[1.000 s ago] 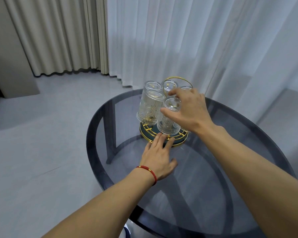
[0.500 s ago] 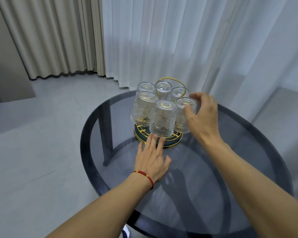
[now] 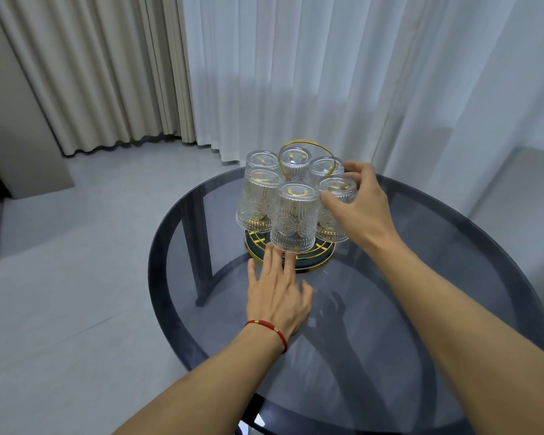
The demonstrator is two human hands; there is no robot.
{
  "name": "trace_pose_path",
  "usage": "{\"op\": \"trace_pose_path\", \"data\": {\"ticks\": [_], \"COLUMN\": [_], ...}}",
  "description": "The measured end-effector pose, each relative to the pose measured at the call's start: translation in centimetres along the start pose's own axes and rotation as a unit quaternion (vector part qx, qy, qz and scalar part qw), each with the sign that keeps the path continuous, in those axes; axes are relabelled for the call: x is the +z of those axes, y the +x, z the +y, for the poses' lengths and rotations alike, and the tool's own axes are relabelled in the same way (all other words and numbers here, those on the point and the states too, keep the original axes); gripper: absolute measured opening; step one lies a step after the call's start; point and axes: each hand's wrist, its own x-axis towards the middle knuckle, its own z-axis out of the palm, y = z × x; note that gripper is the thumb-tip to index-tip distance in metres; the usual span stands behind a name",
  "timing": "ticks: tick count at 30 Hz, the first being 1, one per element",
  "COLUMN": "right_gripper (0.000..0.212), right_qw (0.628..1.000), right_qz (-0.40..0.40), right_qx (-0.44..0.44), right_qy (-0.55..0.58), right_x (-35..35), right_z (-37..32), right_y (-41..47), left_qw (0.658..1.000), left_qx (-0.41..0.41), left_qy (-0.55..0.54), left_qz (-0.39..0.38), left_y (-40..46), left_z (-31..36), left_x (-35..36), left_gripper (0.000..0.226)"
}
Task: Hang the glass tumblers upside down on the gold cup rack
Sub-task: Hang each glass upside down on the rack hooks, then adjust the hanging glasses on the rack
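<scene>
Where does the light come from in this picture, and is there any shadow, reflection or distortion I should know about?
Head view: soft daylight through the white sheer curtain; dim reflections of both arms on the smoked glass table; the tumblers sharp, without strong glare; the wide lens bends the curtain folds at the edges.

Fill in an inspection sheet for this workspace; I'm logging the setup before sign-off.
Surface: round smoked-glass table, dark rim.
Job's things: six glass tumblers hang upside down on the gold cup rack; gold loop handle on top.
Clutter: nothing seen.
Hands: left hand flat on the table, fingertips at the rack base; right hand around the right front tumbler, grip not clear.
Cables: nothing seen.
Surroundings: white sheer curtain, beige drape, pale floor.
</scene>
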Motion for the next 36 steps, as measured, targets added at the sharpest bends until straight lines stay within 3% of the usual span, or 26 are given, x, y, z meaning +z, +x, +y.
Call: {"op": "trace_pose_path", "data": {"ticks": [9,14,25,36], "right_gripper": [0.065,0.049,0.030,0.030], "right_qw": [1.000,0.998,0.951,0.958], "right_qz": [0.008,-0.019,0.000,-0.037], "right_qx": [-0.014,-0.044,-0.211,-0.209], "right_qy": [0.001,-0.028,-0.224,-0.193], "right_x": [-2.1,-2.6,-3.3,-4.6], "right_z": [1.5,1.9,2.4,3.0], "right_y": [0.5,0.5,-0.7,-0.4], "left_qw": [1.000,1.000,1.000,1.000], "left_qx": [0.002,0.002,0.000,-0.001], "left_qy": [-0.010,0.000,0.014,0.016], "left_qz": [-0.004,-0.006,-0.019,-0.017], "left_y": [0.0,0.1,0.1,0.0], "left_z": [-0.2,-0.2,-0.3,-0.2], "left_x": [0.1,0.1,0.1,-0.3], "left_gripper": [0.071,0.067,0.063,0.062]}}
